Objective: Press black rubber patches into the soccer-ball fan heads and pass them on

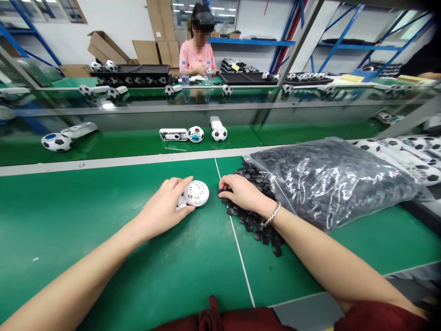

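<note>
Left of the bag (337, 184), the left hand (166, 207) grasps the white ball (197, 193) over the desk (86, 197). Just beside the bag, the right hand (245, 192) curls at the black pieces (255, 225); whether it grips one, I cannot tell.

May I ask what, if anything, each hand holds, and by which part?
The left hand holds the white piece where ball meets handle; the right hand touches black pieces, any hold unclear.
</note>
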`<state>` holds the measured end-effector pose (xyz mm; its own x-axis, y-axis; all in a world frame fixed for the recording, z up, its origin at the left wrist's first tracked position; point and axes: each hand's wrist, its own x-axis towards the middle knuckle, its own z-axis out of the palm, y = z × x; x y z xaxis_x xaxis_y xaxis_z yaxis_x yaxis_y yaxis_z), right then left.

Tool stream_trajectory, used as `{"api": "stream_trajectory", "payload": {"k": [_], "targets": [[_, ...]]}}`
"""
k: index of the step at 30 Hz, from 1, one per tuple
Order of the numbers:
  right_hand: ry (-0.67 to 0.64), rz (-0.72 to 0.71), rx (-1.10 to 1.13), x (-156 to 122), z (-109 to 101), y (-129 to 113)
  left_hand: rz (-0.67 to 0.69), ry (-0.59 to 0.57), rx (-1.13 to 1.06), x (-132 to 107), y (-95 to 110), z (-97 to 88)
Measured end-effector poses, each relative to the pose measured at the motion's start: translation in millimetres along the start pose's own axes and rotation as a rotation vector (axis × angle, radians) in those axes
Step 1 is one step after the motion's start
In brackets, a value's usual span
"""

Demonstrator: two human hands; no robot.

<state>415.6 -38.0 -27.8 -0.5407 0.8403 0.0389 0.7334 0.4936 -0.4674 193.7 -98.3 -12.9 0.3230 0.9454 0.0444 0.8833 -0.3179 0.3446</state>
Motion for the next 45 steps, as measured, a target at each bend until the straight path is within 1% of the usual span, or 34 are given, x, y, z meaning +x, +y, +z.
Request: {"api": "stream_trajectory", "payload": {"k": [3, 7, 9, 13, 17, 19, 22, 25, 26, 28, 30, 31, 34, 37, 39, 42, 43, 45], "targets": [[0.004, -0.065, 0.091, -5, -6, -8, -0.002, -0.026, -0.077, 3, 3, -1.4], [0.035, -0.256, 0.188, -16, -12, -23, -0.026, -0.028, -0.141, 0, 8, 1.1], [0.021, -0.306, 0.194, -20, -10, -28, -0.030, -0.023, -0.159, -2, 9, 3.3], [0.025, -0.353, 0.106, -21, 1, -30, -0.026, 0.014, -0.175, -4, 8, 6.3], [0.122, -0.473, -0.043, -22, 11, -33, -0.009, 0.038, -0.182, -2, 9, 6.6], [0.158, -0.496, -0.093, -22, 14, -36, -0.020, 0.058, -0.171, -1, 10, 6.6], [0.190, -0.430, -0.033, -22, 17, -38, -0.025, 0.085, -0.162, 0, 11, 7.2], [0.237, -0.309, 0.134, -19, 18, -35, -0.025, 0.103, -0.174, 1, 10, 8.2], [0.231, -0.277, 0.191, -18, 19, -33, -0.025, 0.106, -0.177, 1, 10, 8.5], [0.162, -0.247, 0.290, -15, 20, -30, -0.020, 0.110, -0.173, 2, 9, 8.9], [0.069, -0.253, 0.355, -14, 23, -29, -0.018, 0.106, -0.159, 2, 9, 8.8], [0.042, -0.257, 0.374, -13, 24, -29, -0.019, 0.104, -0.151, 3, 10, 8.5], [0.054, -0.247, 0.404, -12, 26, -31, -0.025, 0.097, -0.126, 3, 14, 7.2], [0.033, -0.224, 0.449, -9, 17, -27, -0.033, 0.092, -0.097, 3, 15, 6.7], [0.027, -0.184, 0.395, -7, 6, -18, -0.032, 0.083, -0.089, 3, 14, 7.1], [0.049, -0.080, 0.169, -7, -8, -4, -0.039, 0.043, -0.095, 3, 10, 7.2], [0.035, -0.051, 0.101, -8, -10, -1, -0.047, 0.028, -0.096, 3, 9, 7.0], [-0.038, -0.021, 0.020, -10, -11, 1, -0.058, 0.014, -0.090, 3, 7, 6.5]]}}
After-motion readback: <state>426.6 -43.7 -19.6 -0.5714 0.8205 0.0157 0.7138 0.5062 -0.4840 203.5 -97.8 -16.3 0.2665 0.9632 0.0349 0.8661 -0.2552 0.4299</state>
